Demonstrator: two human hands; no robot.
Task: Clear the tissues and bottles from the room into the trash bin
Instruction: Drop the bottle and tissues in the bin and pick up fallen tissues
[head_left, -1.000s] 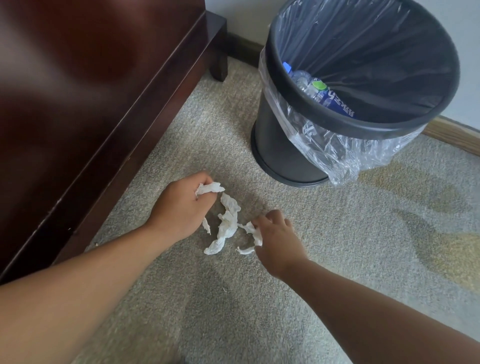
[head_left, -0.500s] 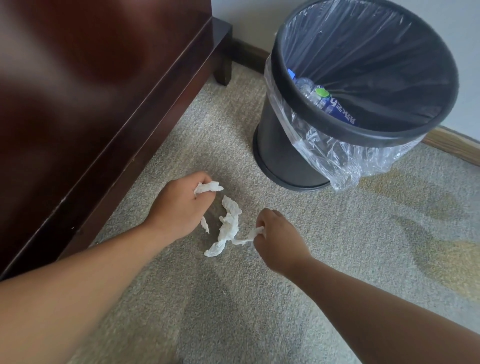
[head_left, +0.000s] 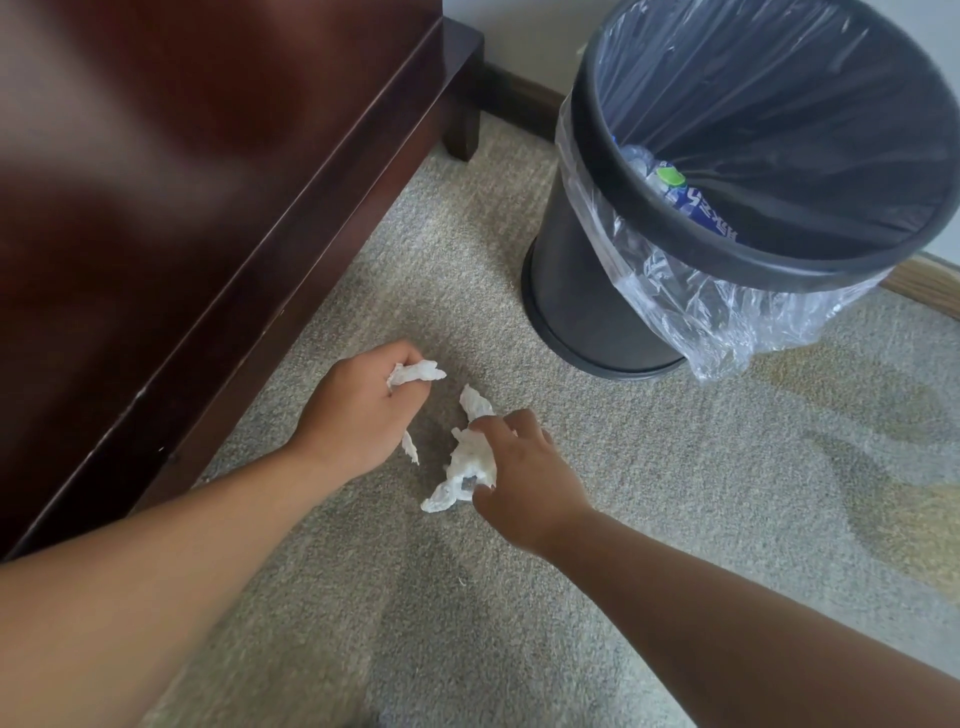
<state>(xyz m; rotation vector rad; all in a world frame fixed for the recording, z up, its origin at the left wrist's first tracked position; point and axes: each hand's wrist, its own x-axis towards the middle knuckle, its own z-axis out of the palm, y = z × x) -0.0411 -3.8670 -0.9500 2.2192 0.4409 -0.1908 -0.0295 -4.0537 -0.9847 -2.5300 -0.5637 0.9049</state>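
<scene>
Left hand (head_left: 358, 410): curled tight on small tissue wad (head_left: 415, 373) | right hand (head_left: 524, 478): curled round long crumpled tissue (head_left: 465, 460) on carpet (head_left: 675, 467) | trash bin (head_left: 566, 291) near, bottle (head_left: 696, 205) inside

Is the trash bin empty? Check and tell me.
No, a blue-labelled bottle lies inside the lined trash bin.
</scene>
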